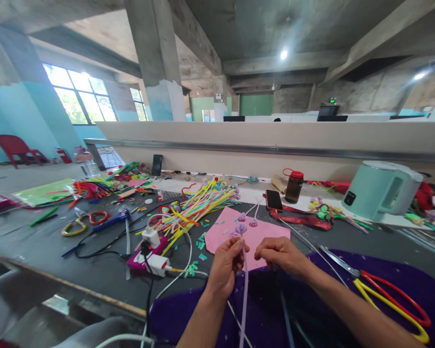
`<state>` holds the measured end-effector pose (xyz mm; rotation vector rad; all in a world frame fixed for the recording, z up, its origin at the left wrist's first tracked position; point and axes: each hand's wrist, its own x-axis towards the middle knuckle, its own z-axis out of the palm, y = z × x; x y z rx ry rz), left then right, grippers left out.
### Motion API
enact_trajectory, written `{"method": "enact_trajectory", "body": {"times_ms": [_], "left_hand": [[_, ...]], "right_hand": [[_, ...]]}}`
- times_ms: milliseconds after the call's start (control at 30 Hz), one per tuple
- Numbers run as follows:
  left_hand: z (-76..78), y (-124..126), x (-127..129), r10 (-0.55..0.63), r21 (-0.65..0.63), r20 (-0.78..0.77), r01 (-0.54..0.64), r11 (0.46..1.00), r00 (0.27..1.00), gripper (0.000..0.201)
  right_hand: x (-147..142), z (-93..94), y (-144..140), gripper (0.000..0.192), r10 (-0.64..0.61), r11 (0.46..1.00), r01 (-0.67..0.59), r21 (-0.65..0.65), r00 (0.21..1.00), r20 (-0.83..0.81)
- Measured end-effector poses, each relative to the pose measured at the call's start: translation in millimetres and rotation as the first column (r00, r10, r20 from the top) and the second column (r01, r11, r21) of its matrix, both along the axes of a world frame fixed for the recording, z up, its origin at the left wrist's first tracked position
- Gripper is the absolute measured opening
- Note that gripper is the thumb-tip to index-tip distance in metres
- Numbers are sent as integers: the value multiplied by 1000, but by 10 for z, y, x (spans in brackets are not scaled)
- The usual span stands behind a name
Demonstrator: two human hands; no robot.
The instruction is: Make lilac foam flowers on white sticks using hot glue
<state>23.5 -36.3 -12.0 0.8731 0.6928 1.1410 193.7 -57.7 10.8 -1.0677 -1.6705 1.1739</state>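
My left hand (226, 263) pinches a lilac pipe-cleaner flower (241, 228) just below its looped head. Its long pale stem (245, 295) hangs down past my palm. To its right is my right hand (281, 256), fingers curled and apart from the flower; what they hold, if anything, is hidden. Both hands are over the near edge of a pink sheet (217, 227). Two smaller lilac curled pieces (253, 222) lie on that sheet, beyond the flower head.
Large scissors (369, 285) with red and yellow handles lie at right on purple cloth (348, 263). A pipe-cleaner bundle (206, 205), power strip (145, 261), glue gun (118, 220) and pliers (97, 217) are left. Behind stand a phone (274, 200), bottle (294, 187) and kettle (375, 193).
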Motion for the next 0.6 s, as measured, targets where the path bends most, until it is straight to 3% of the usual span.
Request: {"method": "enact_trajectory", "body": {"times_ms": [133, 267, 367, 467, 600], "left_hand": [[-14, 18, 11, -29, -111, 93, 40, 993, 995, 18], [-59, 27, 66, -71, -107, 166, 89, 990, 984, 17], [-83, 11, 118, -76, -88, 139, 89, 992, 987, 18], [-79, -19, 147, -87, -79, 80, 94, 992, 993, 20], [-66, -39, 145, -84, -52, 13, 85, 995, 996, 21]], "right_hand": [[-52, 0, -12, 15, 45, 998, -43, 35, 998, -41], [-128, -42, -35, 21, 46, 993, -55, -106, 995, -83], [-207, -107, -58, 23, 63, 972, -100, -214, 983, -172], [-262, -176, -65, 25, 42, 965, -105, -241, 966, -254], [-274, -224, -53, 30, 24, 971, -74, -229, 977, -213]]}}
